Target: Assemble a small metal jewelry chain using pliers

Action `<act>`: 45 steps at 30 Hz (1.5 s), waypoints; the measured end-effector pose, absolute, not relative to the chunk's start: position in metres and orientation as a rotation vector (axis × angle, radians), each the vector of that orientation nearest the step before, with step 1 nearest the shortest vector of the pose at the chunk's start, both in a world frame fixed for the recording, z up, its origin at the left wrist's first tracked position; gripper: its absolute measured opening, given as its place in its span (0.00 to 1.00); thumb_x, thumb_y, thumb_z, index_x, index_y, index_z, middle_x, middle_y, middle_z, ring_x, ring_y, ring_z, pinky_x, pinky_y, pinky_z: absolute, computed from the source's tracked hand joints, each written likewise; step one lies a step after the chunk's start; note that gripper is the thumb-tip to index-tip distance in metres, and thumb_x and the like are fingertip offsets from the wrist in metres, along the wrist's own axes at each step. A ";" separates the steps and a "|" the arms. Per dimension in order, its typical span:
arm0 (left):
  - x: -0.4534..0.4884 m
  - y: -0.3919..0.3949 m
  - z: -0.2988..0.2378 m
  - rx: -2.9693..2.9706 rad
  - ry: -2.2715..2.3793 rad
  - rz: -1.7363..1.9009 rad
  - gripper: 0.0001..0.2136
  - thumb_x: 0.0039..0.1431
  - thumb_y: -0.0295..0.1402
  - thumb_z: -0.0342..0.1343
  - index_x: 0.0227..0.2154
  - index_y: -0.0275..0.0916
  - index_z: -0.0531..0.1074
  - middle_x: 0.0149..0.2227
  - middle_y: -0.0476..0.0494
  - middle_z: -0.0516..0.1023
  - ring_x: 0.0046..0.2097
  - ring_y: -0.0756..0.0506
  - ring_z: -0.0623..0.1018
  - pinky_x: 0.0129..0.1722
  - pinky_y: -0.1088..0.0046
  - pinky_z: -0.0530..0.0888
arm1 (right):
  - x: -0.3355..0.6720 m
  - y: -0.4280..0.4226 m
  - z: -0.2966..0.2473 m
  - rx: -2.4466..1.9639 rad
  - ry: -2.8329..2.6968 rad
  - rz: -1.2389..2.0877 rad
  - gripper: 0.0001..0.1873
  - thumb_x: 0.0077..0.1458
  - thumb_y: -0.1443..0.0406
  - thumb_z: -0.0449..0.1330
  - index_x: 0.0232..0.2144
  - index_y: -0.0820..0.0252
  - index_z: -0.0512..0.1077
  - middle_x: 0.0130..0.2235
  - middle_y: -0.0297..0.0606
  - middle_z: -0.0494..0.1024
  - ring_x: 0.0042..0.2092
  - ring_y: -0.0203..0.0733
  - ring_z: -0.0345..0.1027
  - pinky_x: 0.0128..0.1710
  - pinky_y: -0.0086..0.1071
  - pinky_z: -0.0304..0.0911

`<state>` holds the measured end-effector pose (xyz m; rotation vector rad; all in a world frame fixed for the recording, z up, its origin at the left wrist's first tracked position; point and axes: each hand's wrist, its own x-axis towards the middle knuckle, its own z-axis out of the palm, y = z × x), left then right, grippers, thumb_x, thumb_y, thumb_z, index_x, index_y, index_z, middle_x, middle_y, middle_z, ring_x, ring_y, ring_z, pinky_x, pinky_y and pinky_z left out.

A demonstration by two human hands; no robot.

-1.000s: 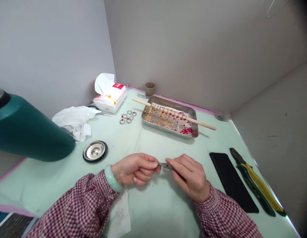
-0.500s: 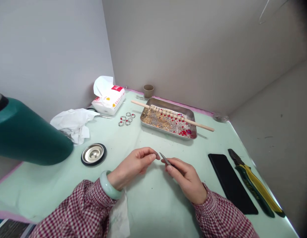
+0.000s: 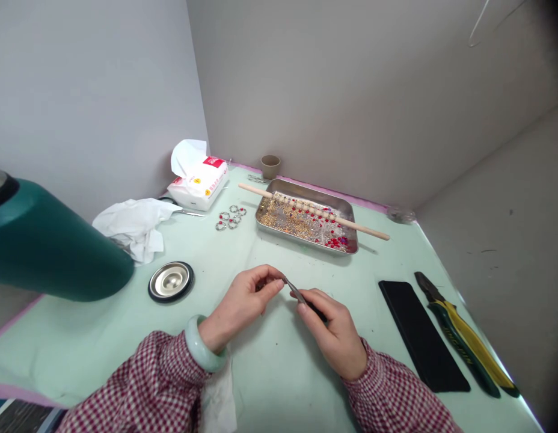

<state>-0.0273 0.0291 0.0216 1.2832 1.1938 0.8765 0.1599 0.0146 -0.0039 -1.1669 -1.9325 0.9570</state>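
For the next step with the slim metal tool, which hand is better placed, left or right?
Probably the right hand: it holds the slim metal tool, tip angled toward the left hand. The left seems occupied, its fingers pinched together; whatever they hold is too small to make out.

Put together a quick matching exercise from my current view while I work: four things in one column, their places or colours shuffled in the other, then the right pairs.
Things:
1. pointed metal tool
2. wooden rod
3. large pliers
4. small rings with red beads

Places and colours:
A. yellow and green handles
B. lying to the left of the metal tray
C. held in the right hand
D. resting across the tray, both ends sticking out

Right pairs: 1-C, 2-D, 3-A, 4-B
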 end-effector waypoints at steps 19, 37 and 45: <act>-0.022 0.023 0.018 1.656 1.302 0.946 0.10 0.62 0.33 0.45 0.33 0.38 0.71 0.31 0.48 0.75 0.34 0.48 0.72 0.36 0.75 0.65 | 0.155 0.014 -0.006 -1.150 -1.917 0.841 0.11 0.59 0.67 0.52 0.43 0.60 0.71 0.34 0.40 0.72 0.35 0.40 0.66 0.36 0.34 0.63; -0.024 0.028 0.019 1.314 1.181 0.881 0.09 0.59 0.33 0.47 0.30 0.35 0.71 0.31 0.48 0.74 0.37 0.48 0.71 0.39 0.75 0.67 | 0.155 0.014 -0.005 -1.146 -1.850 1.003 0.13 0.58 0.64 0.53 0.44 0.59 0.73 0.35 0.40 0.74 0.37 0.40 0.66 0.37 0.34 0.63; -0.026 0.029 0.022 1.447 1.104 0.910 0.09 0.60 0.33 0.48 0.33 0.36 0.72 0.34 0.47 0.75 0.38 0.48 0.72 0.41 0.75 0.67 | 0.167 0.019 -0.002 -1.089 -1.430 1.749 0.16 0.57 0.58 0.55 0.42 0.61 0.74 0.26 0.34 0.68 0.26 0.33 0.58 0.24 0.28 0.55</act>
